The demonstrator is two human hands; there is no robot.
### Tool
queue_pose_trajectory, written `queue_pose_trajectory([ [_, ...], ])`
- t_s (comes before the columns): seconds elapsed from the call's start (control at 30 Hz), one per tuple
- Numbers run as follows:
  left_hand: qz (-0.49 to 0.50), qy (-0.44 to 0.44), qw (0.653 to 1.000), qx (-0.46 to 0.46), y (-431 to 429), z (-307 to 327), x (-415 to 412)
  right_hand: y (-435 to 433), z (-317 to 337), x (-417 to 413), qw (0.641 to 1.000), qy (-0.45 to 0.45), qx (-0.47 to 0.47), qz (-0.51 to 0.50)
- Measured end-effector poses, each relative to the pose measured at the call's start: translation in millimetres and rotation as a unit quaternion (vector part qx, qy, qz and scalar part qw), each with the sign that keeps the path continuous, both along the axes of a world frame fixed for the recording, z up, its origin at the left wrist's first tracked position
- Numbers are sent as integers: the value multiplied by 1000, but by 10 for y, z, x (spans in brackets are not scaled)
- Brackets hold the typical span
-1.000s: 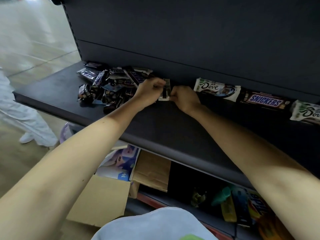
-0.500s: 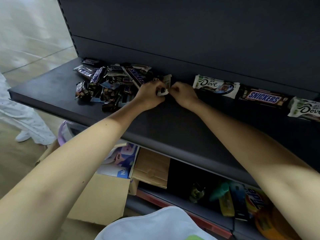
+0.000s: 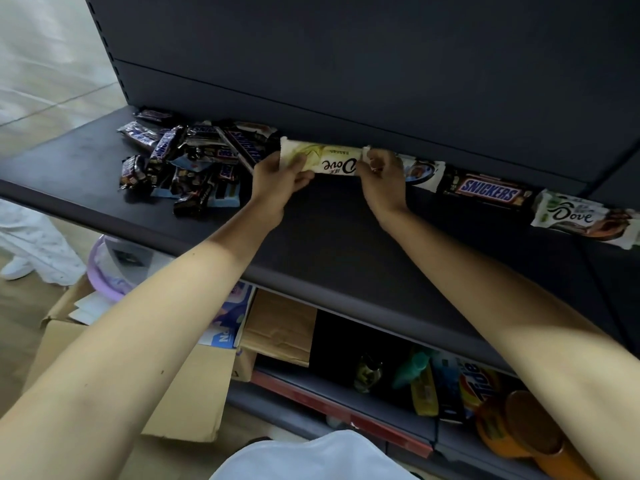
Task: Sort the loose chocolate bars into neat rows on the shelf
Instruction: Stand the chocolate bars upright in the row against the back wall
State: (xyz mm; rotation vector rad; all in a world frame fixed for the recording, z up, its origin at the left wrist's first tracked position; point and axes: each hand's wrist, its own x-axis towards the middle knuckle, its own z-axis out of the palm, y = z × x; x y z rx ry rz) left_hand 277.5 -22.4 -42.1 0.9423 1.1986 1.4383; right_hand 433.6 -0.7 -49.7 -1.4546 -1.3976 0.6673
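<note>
- Item: cream Dove bar (image 3: 325,161), a flat, glossy rectangular wrapper with the logo inverted.
- Position: level at the back of the shelf (image 3: 329,237), between the loose pile (image 3: 194,161) and the Snickers bar (image 3: 488,194); it possibly rests on the shelf.
- Left hand (image 3: 277,181) and right hand (image 3: 382,178) each pinch one end.
- Half a second ago the hands mostly hid the bar.

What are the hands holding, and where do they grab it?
A cream Dove bar, by its two ends: left hand on one, right hand on the other.
</note>
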Motion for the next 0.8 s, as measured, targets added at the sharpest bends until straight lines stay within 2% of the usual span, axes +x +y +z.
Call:
queue_pose_trajectory([
  [0.1, -12, -71, 997, -30, -83, -44, -12, -43, -28, 21, 998, 35, -55, 22],
  [0.2, -10, -104, 994, -43, -117, -75, -42, -130, -29, -35, 993, 87, -78, 29],
  [0.3, -13, -119, 992, -43, -158, -84, -69, -170, -18, -93, 985, 146, -86, 15],
  [0.43, -24, -113, 992, -41, -183, -68, -72, -235, 25, -163, 957, 256, -130, 43],
  [0.53, -38, -39, 997, -61, -164, -38, -74, -295, 72, -176, 940, 307, -142, 48],
  [0.67, -25, 213, 976, -33, -56, -40, -127, -299, 136, -81, 953, 281, -115, 14],
  [0.8, -55, 302, 951, 42, -58, 118, -57, -343, 200, -2, 961, 263, -86, 15],
])
